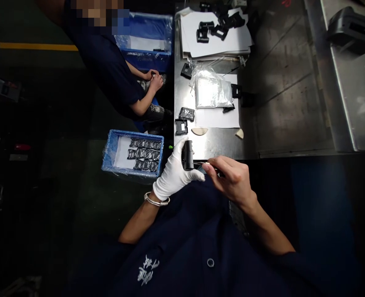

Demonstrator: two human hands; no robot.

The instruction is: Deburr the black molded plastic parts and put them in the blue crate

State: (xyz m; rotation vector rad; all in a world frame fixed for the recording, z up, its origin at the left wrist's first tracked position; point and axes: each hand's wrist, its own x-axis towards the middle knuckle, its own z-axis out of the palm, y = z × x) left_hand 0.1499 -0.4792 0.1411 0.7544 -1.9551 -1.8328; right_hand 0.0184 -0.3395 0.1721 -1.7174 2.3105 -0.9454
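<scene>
A black plastic part point(187, 155) is up in the person's left hand point(171, 173), at the near edge of the table as seen from above; that hand, in a white glove, is clamped around it, the thumb sticking out below. The bare right hand point(230, 177) pinches a thin tool point(201, 163) between thumb and fingers, its tip by the lower end of the part; whether they touch is too small to tell. The two hands are apart, with the tool bridging them. A silver bracelet point(156, 201) circles the left wrist. Just beyond the left hand, on the metal table point(217, 146), lie a black piece point(181, 127) and a wrapped piece point(186, 114), with a cream half-disc point(199, 131) beside them and a smaller cream chunk point(239, 133) to the right. Farther up, a clear plastic bag point(213, 90) rests on white paper point(216, 119). Beyond that, a stack of white sheets point(201, 49) bears loose black parts point(220, 31). Left of the table, a blue bin point(106, 152) holds three rows of wrapped parts point(143, 154); farther up sits a co-worker point(108, 70), hands together, near another blue bin point(142, 60).
</scene>
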